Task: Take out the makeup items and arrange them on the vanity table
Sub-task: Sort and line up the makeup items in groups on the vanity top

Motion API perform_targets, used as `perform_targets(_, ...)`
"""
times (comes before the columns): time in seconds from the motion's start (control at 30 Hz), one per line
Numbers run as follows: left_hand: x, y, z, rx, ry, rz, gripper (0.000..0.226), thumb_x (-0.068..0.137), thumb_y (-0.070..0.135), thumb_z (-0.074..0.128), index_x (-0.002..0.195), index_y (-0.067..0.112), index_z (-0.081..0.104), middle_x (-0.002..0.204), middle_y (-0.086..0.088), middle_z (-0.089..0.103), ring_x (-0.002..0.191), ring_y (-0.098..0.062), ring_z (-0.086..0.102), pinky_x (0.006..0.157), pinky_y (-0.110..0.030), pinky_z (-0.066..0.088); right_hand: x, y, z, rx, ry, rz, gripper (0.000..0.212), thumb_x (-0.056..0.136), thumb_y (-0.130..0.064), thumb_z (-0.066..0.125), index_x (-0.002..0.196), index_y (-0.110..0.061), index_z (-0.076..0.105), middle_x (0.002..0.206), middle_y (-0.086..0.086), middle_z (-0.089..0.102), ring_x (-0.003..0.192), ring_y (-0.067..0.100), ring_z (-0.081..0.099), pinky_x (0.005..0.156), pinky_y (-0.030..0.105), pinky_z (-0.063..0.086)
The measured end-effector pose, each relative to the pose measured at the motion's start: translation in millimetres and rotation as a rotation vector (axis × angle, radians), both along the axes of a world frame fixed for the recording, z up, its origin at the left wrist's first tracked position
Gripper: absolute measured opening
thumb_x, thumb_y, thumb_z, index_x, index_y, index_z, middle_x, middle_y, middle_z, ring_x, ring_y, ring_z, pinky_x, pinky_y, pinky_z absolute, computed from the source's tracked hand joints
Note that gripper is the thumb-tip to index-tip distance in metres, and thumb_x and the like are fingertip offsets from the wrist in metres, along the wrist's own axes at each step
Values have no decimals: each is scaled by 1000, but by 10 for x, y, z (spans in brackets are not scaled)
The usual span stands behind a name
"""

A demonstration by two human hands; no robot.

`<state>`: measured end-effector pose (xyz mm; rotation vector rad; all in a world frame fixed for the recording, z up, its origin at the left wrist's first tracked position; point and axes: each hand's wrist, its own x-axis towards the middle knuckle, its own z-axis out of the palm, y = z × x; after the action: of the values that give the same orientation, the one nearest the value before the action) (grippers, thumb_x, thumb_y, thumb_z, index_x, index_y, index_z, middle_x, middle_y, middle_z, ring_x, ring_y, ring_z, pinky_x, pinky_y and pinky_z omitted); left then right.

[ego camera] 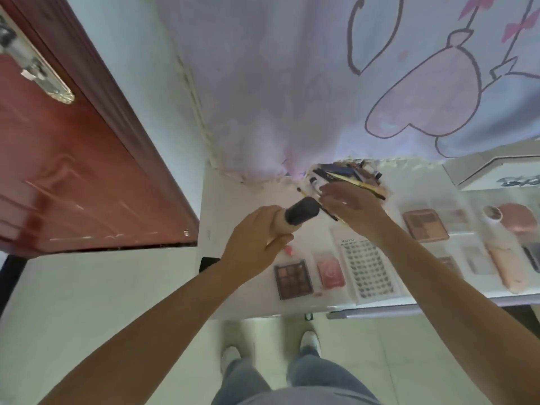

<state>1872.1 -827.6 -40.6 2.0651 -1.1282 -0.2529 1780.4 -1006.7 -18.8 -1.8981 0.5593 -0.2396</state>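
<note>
Makeup items (347,175) heaped at table's back, left hand (257,244) fingers grasping bottle (295,216), right hand (350,204) gripping thin pencil (328,213)

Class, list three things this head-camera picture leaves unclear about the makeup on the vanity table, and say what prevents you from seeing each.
1. Head view: the pile of pencils and tubes is blurred and partly covered by the right hand.
2. The bottle: the left hand hides its lower body.
3. The items at the table's right end are cut off by the picture edge.

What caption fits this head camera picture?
Left hand holds a black-capped bottle while right hand reaches toward piled makeup.
</note>
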Motion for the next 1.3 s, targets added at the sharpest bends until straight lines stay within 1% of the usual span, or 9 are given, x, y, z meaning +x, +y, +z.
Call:
perform_targets(0.07,-186,69,-200,32,128,43,34,81,16,65,112,6,54,100,1,55,89,-13,48,69,-8,26,3,-54,-283,-59,196,41,15,87,-9,57,99,-16,63,99,6,64,90,20,59,90,35,47)
perform_targets(0.2,-460,240,-634,128,350,221,33,82,17,64,111,8,52,97,8,50,89,-9,47,74,-6,30,55,0,-778,-225,413,231,24,86,-20,58,107,-9,63,97,6,64,89,18,56,71,12,32)
perform_targets(0.3,-646,370,-902,122,379,394,34,82,9,64,113,2,52,100,5,51,91,-12,48,74,-3,30,142,139,-1034,-315,488,359,31,87,-29,56,111,-11,59,96,2,61,84,12,51,75,16,34)
perform_targets(0.57,-817,444,-1236,-17,472,682,32,80,8,65,111,11,54,98,8,56,92,-12,52,76,-1,34,422,346,-1299,-655,470,476,29,86,-19,50,107,-1,45,107,16,53,101,30,47,71,31,35)
perform_targets(0.73,-802,356,-1223,-66,585,720,32,82,9,64,112,13,54,101,6,58,98,-12,53,85,-16,37,473,235,-1325,-717,515,457,24,87,-8,43,111,-1,43,108,17,56,102,31,49,69,30,35)
perform_targets(0.9,-749,248,-1199,-63,576,729,37,80,1,64,115,2,54,105,0,54,100,-15,48,80,-4,31,358,-198,-1299,-814,563,385,22,90,-11,42,108,0,45,105,18,58,97,31,54,72,33,42)
perform_targets(1.07,-614,167,-1206,-21,642,744,37,79,0,64,114,7,57,112,-8,57,110,-25,47,99,-36,37,297,-580,-1233,-1012,631,359,29,92,-20,42,114,-2,49,112,15,56,104,29,52,80,35,46)
perform_targets(1.2,-632,125,-1156,-52,644,812,30,77,-5,61,103,8,61,91,-2,60,89,-22,54,80,-26,39,253,-552,-1195,-1010,590,425,30,93,-23,41,109,-1,53,111,15,55,104,28,50,80,33,44)
perform_targets(1.3,-735,109,-1175,-46,688,940,41,73,-5,63,111,5,55,103,-10,61,98,-31,56,88,-38,46,159,-321,-1218,-921,427,594,30,92,-29,44,106,-4,55,109,11,55,104,24,48,84,31,40)
